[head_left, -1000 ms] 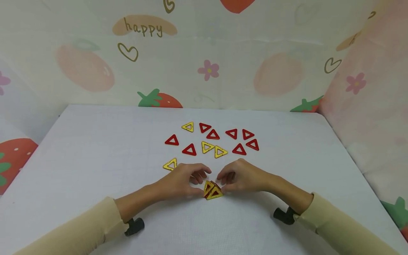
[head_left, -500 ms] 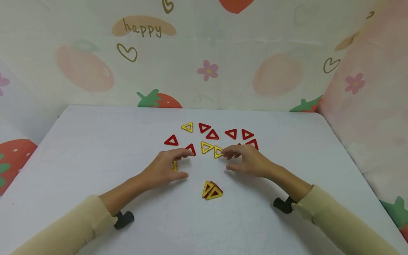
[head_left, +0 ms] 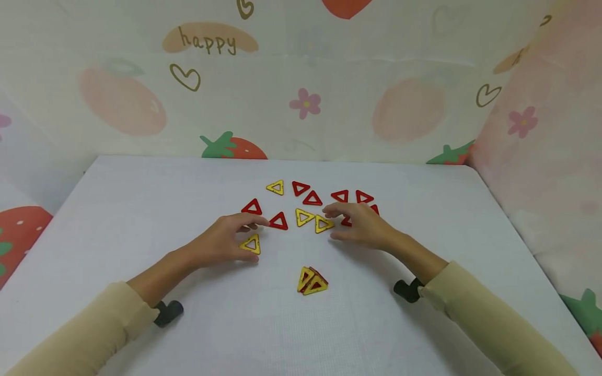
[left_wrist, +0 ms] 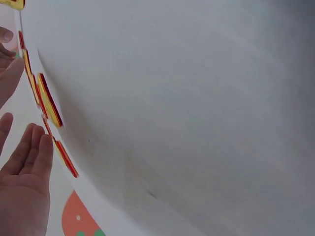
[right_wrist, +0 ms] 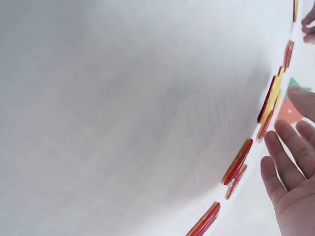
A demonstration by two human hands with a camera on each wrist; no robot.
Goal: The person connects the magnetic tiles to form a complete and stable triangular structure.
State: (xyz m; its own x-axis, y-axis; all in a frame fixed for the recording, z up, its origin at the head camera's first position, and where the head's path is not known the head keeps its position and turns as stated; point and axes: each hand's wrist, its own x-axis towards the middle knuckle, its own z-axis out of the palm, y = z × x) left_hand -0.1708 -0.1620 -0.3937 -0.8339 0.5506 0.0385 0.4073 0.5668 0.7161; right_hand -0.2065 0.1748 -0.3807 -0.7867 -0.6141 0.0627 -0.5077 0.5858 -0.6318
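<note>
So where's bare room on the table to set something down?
Bare table: left of the left hand, right of the right hand, and nearer than the triangle cluster. Crowded: red triangles and yellow triangles between and behind both hands.

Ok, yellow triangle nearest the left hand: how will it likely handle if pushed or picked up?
The yellow triangle is probably stiff, given its straight edges. Likely light, since its middle is open. Should slide rather than roll or tip, lying flat on the white table.
</note>
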